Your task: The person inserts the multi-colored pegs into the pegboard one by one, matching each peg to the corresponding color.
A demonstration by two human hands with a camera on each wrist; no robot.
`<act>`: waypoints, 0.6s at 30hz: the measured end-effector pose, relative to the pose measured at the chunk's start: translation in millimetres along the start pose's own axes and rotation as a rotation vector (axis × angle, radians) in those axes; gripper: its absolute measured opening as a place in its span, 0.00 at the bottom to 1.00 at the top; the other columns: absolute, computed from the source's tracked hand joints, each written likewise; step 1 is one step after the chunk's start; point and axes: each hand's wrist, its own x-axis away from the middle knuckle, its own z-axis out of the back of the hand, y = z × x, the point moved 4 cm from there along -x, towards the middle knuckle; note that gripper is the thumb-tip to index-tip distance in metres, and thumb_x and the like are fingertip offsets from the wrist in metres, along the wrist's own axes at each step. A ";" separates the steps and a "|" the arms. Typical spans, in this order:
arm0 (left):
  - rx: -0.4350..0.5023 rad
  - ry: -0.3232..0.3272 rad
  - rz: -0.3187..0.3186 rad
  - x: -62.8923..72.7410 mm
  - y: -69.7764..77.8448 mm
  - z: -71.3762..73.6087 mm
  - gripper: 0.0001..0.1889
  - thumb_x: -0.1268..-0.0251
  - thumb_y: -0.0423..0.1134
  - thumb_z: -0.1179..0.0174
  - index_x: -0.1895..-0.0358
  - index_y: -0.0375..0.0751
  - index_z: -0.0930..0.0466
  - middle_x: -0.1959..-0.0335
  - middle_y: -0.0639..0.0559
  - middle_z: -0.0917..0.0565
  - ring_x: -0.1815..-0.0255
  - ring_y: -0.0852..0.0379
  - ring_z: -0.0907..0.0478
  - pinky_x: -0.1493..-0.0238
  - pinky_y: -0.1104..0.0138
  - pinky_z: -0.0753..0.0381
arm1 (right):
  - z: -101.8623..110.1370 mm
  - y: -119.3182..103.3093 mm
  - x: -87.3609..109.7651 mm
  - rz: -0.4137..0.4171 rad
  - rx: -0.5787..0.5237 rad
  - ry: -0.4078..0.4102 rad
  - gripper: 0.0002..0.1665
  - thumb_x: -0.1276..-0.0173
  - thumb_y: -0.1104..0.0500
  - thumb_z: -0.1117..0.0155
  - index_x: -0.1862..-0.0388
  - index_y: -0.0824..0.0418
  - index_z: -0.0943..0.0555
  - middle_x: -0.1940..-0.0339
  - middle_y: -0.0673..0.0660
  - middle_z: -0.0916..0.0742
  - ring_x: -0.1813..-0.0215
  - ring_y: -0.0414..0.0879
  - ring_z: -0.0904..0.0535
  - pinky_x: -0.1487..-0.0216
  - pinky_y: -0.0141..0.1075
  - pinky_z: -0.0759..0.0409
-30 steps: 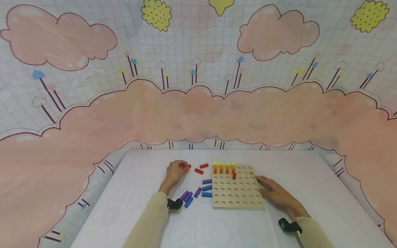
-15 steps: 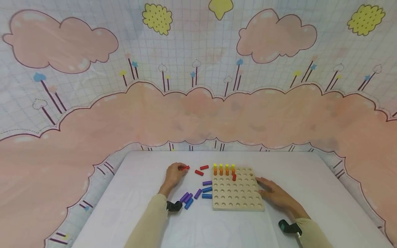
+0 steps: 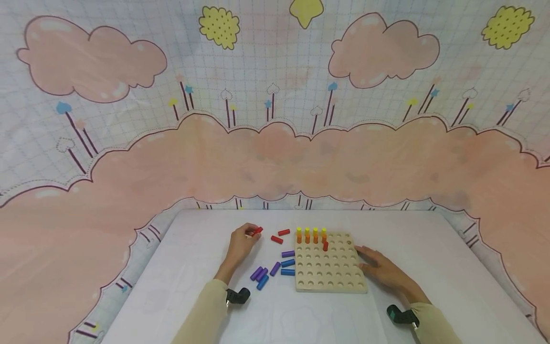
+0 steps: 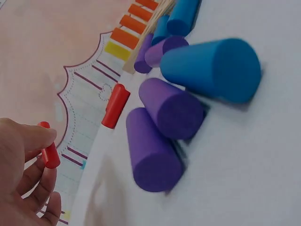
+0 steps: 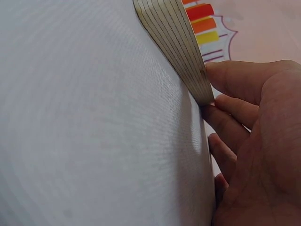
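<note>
My left hand (image 3: pixel 240 243) pinches a red peg (image 4: pixel 50 154) between thumb and fingers, above the table's far left part. In the left wrist view the peg is tilted, its lower end free. Two loose red pegs (image 3: pixel 277 240) lie between this hand and the wooden pegboard (image 3: pixel 331 277). Yellow-topped orange stacks (image 3: pixel 307 236) stand in the board's back row, several side by side; one red peg (image 3: pixel 325 246) stands in front of the rightmost. My right hand (image 3: pixel 382 272) touches the board's right edge with thumb and fingertips, as the right wrist view shows.
Purple pegs (image 3: pixel 275 268) and blue pegs (image 3: pixel 263 283) lie loose left of the board, some close to its left edge. The white-covered table (image 3: pixel 172 296) meets a patterned cloth backdrop (image 3: pixel 275 157) at the back. Each wrist wears a black camera (image 3: pixel 237 296).
The red peg has turned in my left fingers, from nearly level to a steeper tilt. The left wrist has swung slightly left and down. My right hand stays at the board's edge.
</note>
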 end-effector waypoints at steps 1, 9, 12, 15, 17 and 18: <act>0.000 0.004 -0.009 1.6 2.6 1.1 0.10 0.36 0.36 0.35 0.53 0.39 0.17 0.59 0.46 0.15 0.58 0.53 0.23 0.55 0.65 0.24 | 0.1 0.1 -0.2 0.000 0.000 0.000 0.38 0.30 0.46 0.40 0.24 0.53 0.38 0.21 0.67 0.43 0.21 0.71 0.56 0.28 0.69 0.57; -0.014 0.019 -0.093 15.7 26.4 5.8 0.14 0.35 0.35 0.36 0.47 0.39 0.18 0.55 0.45 0.14 0.53 0.51 0.21 0.47 0.56 0.21 | -0.6 1.2 0.6 -0.011 -0.011 -0.004 0.39 0.30 0.46 0.40 0.23 0.53 0.39 0.20 0.69 0.45 0.21 0.72 0.57 0.28 0.70 0.58; 0.001 0.022 -0.109 19.9 35.4 6.0 0.14 0.35 0.36 0.36 0.47 0.40 0.18 0.55 0.46 0.14 0.53 0.51 0.21 0.46 0.56 0.20 | -0.6 0.6 1.2 -0.006 -0.015 -0.004 0.39 0.30 0.46 0.40 0.23 0.53 0.39 0.20 0.69 0.45 0.21 0.72 0.57 0.28 0.70 0.58; 0.030 0.027 -0.116 23.4 44.2 5.5 0.14 0.36 0.37 0.35 0.48 0.40 0.18 0.56 0.47 0.14 0.53 0.51 0.21 0.46 0.56 0.21 | -0.3 0.1 1.1 0.003 -0.012 -0.003 0.39 0.29 0.46 0.41 0.23 0.53 0.39 0.20 0.68 0.45 0.21 0.72 0.57 0.28 0.70 0.58; 0.046 0.029 -0.119 25.9 48.6 4.2 0.14 0.36 0.37 0.35 0.48 0.40 0.18 0.57 0.47 0.14 0.53 0.51 0.20 0.46 0.55 0.21 | -0.4 0.2 1.0 0.007 -0.013 -0.001 0.39 0.29 0.46 0.41 0.23 0.53 0.39 0.20 0.68 0.44 0.21 0.72 0.56 0.28 0.70 0.58; 0.056 0.026 -0.113 27.4 50.4 3.1 0.13 0.36 0.37 0.35 0.49 0.40 0.18 0.57 0.47 0.14 0.53 0.51 0.21 0.45 0.55 0.21 | -0.4 0.2 1.0 0.006 -0.014 -0.001 0.39 0.29 0.46 0.41 0.23 0.53 0.39 0.20 0.68 0.44 0.21 0.72 0.56 0.28 0.70 0.58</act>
